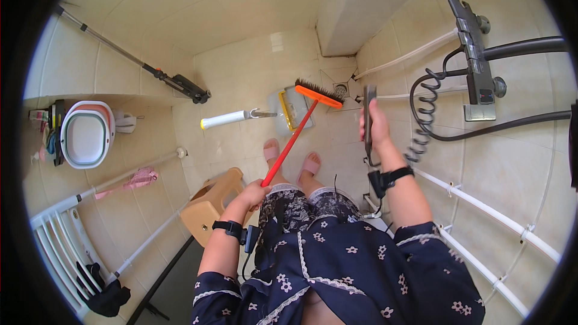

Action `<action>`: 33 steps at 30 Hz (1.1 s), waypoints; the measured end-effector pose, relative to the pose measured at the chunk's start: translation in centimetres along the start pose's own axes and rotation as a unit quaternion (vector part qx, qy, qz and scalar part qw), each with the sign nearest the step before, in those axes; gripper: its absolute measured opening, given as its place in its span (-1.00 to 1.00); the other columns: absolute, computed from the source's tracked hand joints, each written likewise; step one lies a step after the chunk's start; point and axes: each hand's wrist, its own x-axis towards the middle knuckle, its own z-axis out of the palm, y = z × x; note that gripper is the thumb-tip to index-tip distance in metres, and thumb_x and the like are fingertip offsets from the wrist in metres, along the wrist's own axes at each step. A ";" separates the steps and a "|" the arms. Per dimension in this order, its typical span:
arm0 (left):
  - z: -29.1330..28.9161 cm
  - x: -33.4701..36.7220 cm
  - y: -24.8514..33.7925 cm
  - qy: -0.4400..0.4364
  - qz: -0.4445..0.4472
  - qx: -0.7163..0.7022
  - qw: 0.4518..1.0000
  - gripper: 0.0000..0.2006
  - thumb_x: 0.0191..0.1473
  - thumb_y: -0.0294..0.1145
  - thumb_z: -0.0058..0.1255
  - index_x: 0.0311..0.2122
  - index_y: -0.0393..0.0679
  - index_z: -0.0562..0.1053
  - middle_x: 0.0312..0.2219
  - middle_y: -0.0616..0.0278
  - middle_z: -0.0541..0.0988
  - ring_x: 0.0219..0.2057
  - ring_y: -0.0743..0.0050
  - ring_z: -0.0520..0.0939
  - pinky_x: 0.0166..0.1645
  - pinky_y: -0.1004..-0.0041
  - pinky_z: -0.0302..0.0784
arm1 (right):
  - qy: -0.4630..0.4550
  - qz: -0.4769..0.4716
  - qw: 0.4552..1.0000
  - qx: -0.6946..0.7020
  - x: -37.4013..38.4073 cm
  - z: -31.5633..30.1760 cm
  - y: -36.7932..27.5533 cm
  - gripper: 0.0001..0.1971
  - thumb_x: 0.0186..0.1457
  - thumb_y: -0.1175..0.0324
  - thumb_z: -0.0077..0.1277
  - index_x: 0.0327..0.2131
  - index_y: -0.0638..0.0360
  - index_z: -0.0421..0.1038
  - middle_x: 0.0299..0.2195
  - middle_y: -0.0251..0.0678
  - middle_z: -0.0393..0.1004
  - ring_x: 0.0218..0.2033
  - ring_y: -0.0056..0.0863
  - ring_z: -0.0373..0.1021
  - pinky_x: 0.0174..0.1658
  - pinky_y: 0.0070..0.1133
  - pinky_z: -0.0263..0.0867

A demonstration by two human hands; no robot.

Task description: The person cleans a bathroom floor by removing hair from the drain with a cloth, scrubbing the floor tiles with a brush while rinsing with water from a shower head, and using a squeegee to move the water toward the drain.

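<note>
My left hand (pixel 257 194) is closed around the red handle of a broom (pixel 292 138) in front of my body. The broom's orange head with dark bristles lies over the far edge of a grey dustpan (pixel 282 121). A yellow comb strip runs across the pan, and its white handle points left. In my raised right hand (pixel 377 123) is a slim dark hand-held sprayer (pixel 368 135), slightly blurred. A dark coiled hose (pixel 426 114) hangs beside it from the shower mixer (pixel 475 54) on the right wall.
A floor drain (pixel 341 89) sits just beyond the broom head. To the left stand a tan plastic stool (pixel 214 207) and a mop-like pole (pixel 120 48) against the wall. White pipes (pixel 481 204) run along the right wall. White folding basins (pixel 87 135) hang at left.
</note>
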 end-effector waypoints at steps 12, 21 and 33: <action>1.1 -0.6 1.2 0.004 -0.030 0.001 1.000 -0.78 0.08 -0.22 -0.09 -0.27 -0.11 0.27 -0.72 0.43 0.24 -0.85 0.64 0.23 -0.79 0.53 0.14 | 0.003 0.062 0.994 0.088 -0.8 -2.8 5.5 -0.41 -0.01 -0.29 -0.21 -0.39 0.15 0.23 -0.74 -0.44 0.26 -0.84 -0.66 0.18 -0.81 -0.64 0.16; 1.7 0.0 0.2 0.024 -0.032 0.032 0.999 -0.79 0.08 -0.23 -0.10 -0.24 -0.10 0.28 -0.71 0.42 0.24 -0.84 0.62 0.23 -0.79 0.52 0.13 | 0.041 0.028 0.996 0.080 -1.9 -4.2 6.1 -0.44 0.02 -0.27 -0.22 -0.43 0.14 0.23 -0.75 -0.46 0.22 -0.84 -0.66 0.18 -0.80 -0.65 0.16; 1.8 0.5 0.0 0.021 -0.034 0.032 0.999 -0.73 0.09 -0.23 -0.13 -0.16 -0.15 0.28 -0.72 0.35 0.24 -0.82 0.56 0.25 -0.79 0.48 0.16 | 0.108 0.039 0.993 0.025 -1.6 -6.4 6.4 -0.39 -0.02 -0.34 -0.25 -0.41 0.11 0.24 -0.72 -0.45 0.26 -0.83 -0.64 0.19 -0.78 -0.63 0.19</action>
